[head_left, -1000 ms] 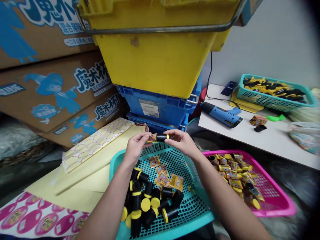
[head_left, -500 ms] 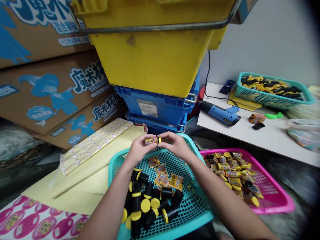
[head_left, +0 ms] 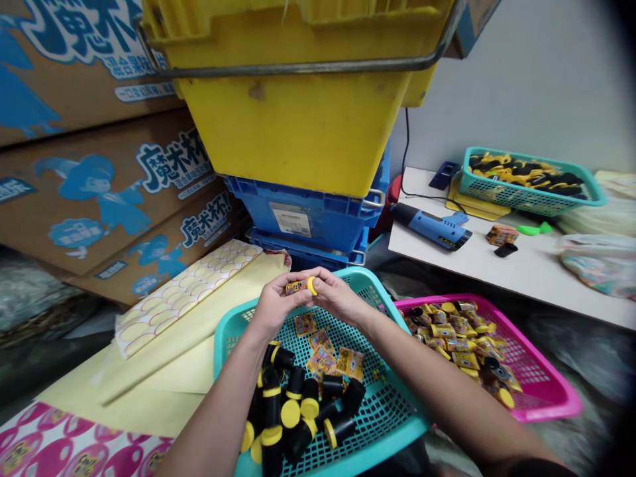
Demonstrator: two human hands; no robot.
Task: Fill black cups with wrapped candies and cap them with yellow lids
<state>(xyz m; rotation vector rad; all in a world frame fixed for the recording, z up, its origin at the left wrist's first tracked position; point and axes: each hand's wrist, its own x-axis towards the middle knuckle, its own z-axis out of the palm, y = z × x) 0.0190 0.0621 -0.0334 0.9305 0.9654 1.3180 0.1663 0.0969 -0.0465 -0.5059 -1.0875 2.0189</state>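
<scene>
Both hands meet above the far end of a teal mesh basket. My left hand and my right hand pinch one small black tube with a yellow cap between them; an orange printed label is wrapped round it. Below in the basket lie several black tubes with yellow caps and a few loose orange labels.
A pink basket of labelled tubes sits to the right. Yellow backing sheets and pink sticker sheets lie left. Yellow and blue crates and cardboard boxes stand behind. A white table holds a blue tool and another teal basket.
The two hands have drawn closer together on the tube, and the label now covers more of it. The black body that showed a second ago is mostly hidden.
</scene>
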